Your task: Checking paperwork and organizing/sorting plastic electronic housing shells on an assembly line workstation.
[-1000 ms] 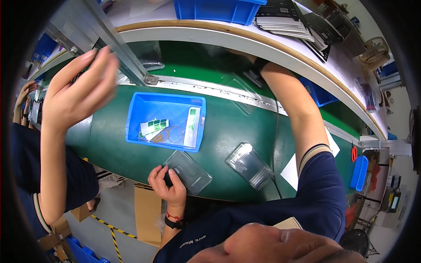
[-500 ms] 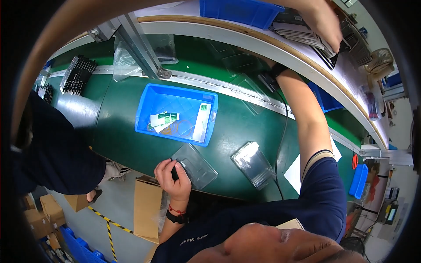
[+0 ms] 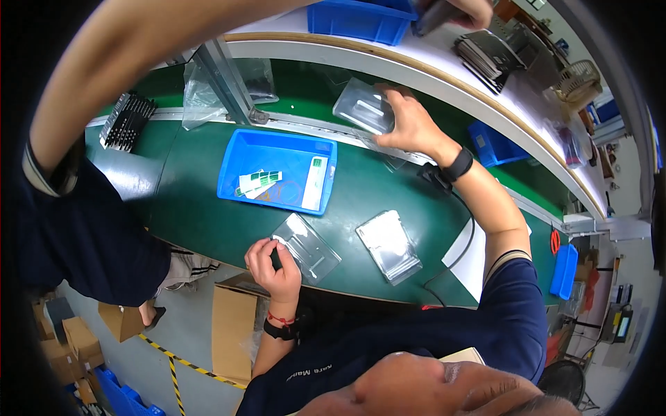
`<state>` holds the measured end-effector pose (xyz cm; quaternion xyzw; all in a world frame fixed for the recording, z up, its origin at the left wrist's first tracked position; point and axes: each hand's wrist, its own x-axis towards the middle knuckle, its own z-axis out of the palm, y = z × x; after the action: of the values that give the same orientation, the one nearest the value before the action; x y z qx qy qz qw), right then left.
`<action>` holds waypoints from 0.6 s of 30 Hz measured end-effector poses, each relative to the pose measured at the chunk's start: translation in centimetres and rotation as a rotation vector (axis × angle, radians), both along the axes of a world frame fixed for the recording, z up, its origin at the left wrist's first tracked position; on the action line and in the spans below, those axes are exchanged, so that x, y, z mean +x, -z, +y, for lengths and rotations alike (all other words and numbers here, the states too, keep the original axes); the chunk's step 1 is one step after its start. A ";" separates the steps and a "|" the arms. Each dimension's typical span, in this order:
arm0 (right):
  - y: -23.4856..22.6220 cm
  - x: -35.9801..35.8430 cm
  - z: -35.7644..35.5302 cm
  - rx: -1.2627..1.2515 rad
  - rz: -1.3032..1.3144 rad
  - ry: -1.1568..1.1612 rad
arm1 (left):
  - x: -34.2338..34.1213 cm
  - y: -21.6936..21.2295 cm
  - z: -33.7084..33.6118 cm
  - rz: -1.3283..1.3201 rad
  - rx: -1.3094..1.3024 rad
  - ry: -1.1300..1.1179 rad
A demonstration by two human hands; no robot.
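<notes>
My left hand (image 3: 274,269) is closed at the near left edge of a clear plastic blister shell (image 3: 307,251) on the green table, its fingers curled in a pinch. My right hand (image 3: 416,125) grips another clear blister shell (image 3: 362,105), raised beneath the shelf's front edge. Under that shell lies a further thin clear shell (image 3: 392,161). Between my arms sits a shiny clear-wrapped flat pack (image 3: 390,247). Beyond my left hand stands a blue bin (image 3: 232,156) with green-and-white label sheets (image 3: 258,184) and rubber bands inside.
A co-worker's arm (image 3: 139,55) crosses the top, its hand (image 3: 475,10) holding a dark flat thing over the shelf (image 3: 291,43). A metal post (image 3: 225,76) stands behind the bin. A black cable (image 3: 472,236) trails by my right forearm, over white paper (image 3: 461,260).
My right hand has come out from under the shelf, moving left with a clear shell in it. The co-worker's hand has moved left from the stacked flat items, carrying a dark piece.
</notes>
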<state>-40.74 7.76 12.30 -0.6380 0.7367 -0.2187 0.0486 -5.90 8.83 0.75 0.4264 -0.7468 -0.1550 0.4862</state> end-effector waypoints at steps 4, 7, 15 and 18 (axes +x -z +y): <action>-2.6 2.7 4.9 -0.032 0.025 0.005 | 0.0 -0.1 -0.2 0.012 -0.031 0.021; -3.7 4.4 8.3 -0.054 0.053 0.006 | 0.0 -0.3 -0.2 0.055 -0.061 0.045; -3.0 10.7 14.8 -0.039 -0.518 0.033 | -2.7 -4.3 4.8 0.463 0.301 0.581; -1.6 13.4 15.6 0.035 -0.768 0.057 | -5.9 -5.9 6.5 0.866 0.829 1.021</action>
<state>-27.36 23.37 13.91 -0.4880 0.6858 -0.4307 0.3257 -11.83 15.35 6.66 0.0787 -0.4756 -0.7774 0.4041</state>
